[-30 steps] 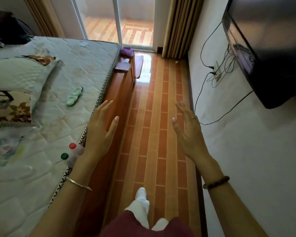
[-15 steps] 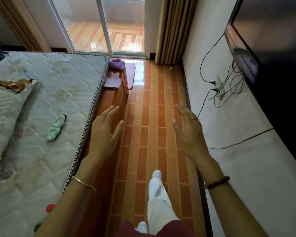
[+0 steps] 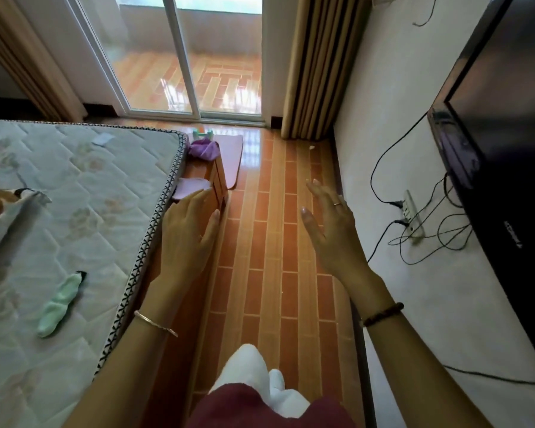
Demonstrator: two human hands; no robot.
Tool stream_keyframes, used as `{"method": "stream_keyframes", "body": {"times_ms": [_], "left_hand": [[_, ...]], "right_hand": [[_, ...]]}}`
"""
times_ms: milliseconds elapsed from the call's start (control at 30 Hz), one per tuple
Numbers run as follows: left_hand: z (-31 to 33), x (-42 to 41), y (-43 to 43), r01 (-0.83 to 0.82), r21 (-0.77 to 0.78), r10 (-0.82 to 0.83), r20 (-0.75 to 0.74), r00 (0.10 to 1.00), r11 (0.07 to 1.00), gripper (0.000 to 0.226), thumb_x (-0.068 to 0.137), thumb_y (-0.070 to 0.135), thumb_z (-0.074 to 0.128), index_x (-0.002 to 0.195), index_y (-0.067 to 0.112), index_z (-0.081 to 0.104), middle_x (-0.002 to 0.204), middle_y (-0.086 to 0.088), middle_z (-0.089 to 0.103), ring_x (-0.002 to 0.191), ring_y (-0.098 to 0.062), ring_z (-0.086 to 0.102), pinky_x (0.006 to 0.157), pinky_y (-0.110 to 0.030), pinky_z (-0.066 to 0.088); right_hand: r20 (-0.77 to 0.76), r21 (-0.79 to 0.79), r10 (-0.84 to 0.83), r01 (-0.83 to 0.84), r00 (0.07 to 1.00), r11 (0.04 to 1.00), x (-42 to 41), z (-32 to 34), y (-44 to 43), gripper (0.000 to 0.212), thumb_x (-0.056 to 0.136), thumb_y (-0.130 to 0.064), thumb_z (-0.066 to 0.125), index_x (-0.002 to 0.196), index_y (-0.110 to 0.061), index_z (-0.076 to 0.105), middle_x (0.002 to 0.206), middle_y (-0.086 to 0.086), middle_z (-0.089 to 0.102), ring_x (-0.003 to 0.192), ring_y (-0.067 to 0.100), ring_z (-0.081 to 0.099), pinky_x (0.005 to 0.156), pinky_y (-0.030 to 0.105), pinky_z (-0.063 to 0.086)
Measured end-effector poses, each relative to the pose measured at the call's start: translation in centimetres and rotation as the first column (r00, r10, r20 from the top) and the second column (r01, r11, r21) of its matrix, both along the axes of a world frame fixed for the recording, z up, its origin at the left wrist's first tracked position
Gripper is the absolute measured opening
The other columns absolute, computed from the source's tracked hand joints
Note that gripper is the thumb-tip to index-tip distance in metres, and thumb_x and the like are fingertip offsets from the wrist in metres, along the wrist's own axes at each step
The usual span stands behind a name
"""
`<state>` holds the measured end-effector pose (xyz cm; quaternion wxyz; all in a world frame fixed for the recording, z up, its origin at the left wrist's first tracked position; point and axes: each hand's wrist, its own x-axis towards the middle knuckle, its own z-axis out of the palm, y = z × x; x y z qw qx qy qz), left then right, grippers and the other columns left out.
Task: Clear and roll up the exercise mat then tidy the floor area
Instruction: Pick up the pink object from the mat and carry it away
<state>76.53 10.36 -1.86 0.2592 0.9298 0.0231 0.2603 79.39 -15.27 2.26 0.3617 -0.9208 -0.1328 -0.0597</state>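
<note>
Head view: the left hand and the right hand are being held out ahead at mid-frame, both empty, fingers straight and slightly spread, palms turned toward each other. Whether the left hand is touching the wooden bed frame beneath it cannot be told. The exercise mat, a pinkish sheet, is being shown lying flat on the tiled floor in the upper centre, just past the foot end of that frame and near the sliding door, its left part being hidden by the frame. A purple cloth and a small green item are being shown at its far left; whether they are resting on the mat cannot be told. The mat is being judged light, soft and springy, and likely to slide on the glossy tiles. It is probably best taken at the two corners of its near short edge and rolled tightly away.
</note>
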Motion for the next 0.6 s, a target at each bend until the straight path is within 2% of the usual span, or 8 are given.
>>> {"method": "stream_keyframes", "body": {"times_ms": [100,233,400,500,600], "left_hand": [[-0.6,4.5,0.3,0.002,0.000,-0.002,-0.037,0.999,1.000,0.041,0.093,0.035,0.045,0.126,0.012,0.053,0.120,-0.012,0.061,0.106,-0.034,0.055,0.091,-0.045,0.043],[-2.0,11.7,1.8,-0.003,-0.005,0.003,-0.109,0.994,1.000,0.042,0.093,0.037,0.045,0.127,0.014,0.053,0.122,-0.009,0.061,0.109,-0.029,0.055,0.093,-0.046,0.042],[-2.0,21.2,4.4,-0.034,-0.049,0.028,-0.122,0.992,0.998,0.045,0.093,0.042,0.041,0.126,0.015,0.055,0.121,-0.007,0.062,0.107,-0.027,0.057,0.096,-0.045,0.043],[-1.4,27.9,6.5,-0.049,-0.044,0.042,-0.156,0.987,0.998,0.045,0.092,0.042,0.042,0.126,0.015,0.055,0.119,-0.008,0.061,0.104,-0.029,0.057,0.092,-0.045,0.043],[-0.7,34.1,8.4,-0.031,-0.028,0.027,-0.143,0.989,0.999,0.046,0.091,0.040,0.043,0.125,0.012,0.056,0.116,-0.011,0.063,0.102,-0.031,0.058,0.091,-0.045,0.044]], "right_hand": [[-0.036,0.003,0.016,-0.016,0.999,1.000,4.5,-0.7,0.4,0.048,0.099,-0.047,0.036,0.144,-0.035,0.031,0.152,-0.007,0.031,0.140,0.015,0.026,0.112,0.037,0.027],[-0.072,-0.039,0.029,-0.032,0.997,0.999,12.1,-2.1,2.0,0.055,0.093,-0.057,0.030,0.144,-0.036,0.030,0.152,-0.006,0.034,0.140,0.017,0.028,0.113,0.048,0.030],[-0.067,-0.066,0.055,-0.060,0.996,0.996,22.0,-2.4,4.5,0.050,0.097,-0.051,0.034,0.144,-0.034,0.032,0.151,-0.005,0.036,0.139,0.017,0.030,0.113,0.047,0.030],[-0.050,-0.085,0.065,-0.069,0.997,0.994,28.8,-1.6,6.6,0.048,0.099,-0.044,0.037,0.145,-0.033,0.032,0.151,-0.005,0.036,0.141,0.018,0.028,0.116,0.046,0.024],[-0.024,-0.086,0.055,-0.057,0.998,0.995,34.6,-0.7,8.6,0.050,0.098,-0.048,0.033,0.145,-0.031,0.032,0.149,-0.005,0.038,0.140,0.016,0.029,0.116,0.044,0.024]]}}
